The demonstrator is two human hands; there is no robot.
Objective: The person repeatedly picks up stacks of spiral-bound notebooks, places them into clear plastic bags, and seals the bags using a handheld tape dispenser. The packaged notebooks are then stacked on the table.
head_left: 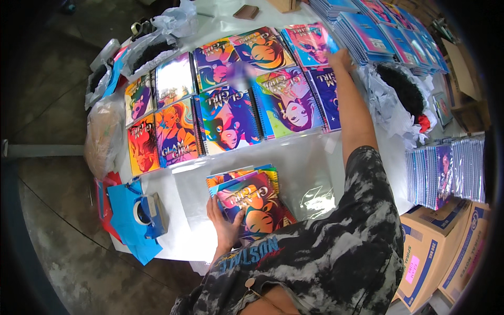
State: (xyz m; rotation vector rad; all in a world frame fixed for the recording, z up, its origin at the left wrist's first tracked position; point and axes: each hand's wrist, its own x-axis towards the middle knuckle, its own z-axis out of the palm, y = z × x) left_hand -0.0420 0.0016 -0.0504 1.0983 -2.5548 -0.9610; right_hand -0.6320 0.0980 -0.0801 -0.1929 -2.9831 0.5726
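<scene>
My left hand (227,227) grips a small pile of spiral notebooks (257,202) near my body, thumb on the top cover and fingers along the left side. The covers carry bright illustrated figures, and the notebooks lie slightly fanned. My right arm stretches to the far right of the laid-out rows. There my right hand (341,60) is closed at the right edge of a pink and blue spiral notebook (308,43); its fingertips are partly hidden. Close below lies a purple notebook (324,97), partly covered by my forearm. Beside it is a green and purple notebook (289,102).
Stacked notebooks (367,37) fill the far right corner, and more stand in a row (436,170) at right. Crumpled plastic wrapping (386,105) lies nearby. Cardboard boxes (433,247) sit below. A blue tape dispenser (152,215) and a plastic bag (104,136) border the left edge.
</scene>
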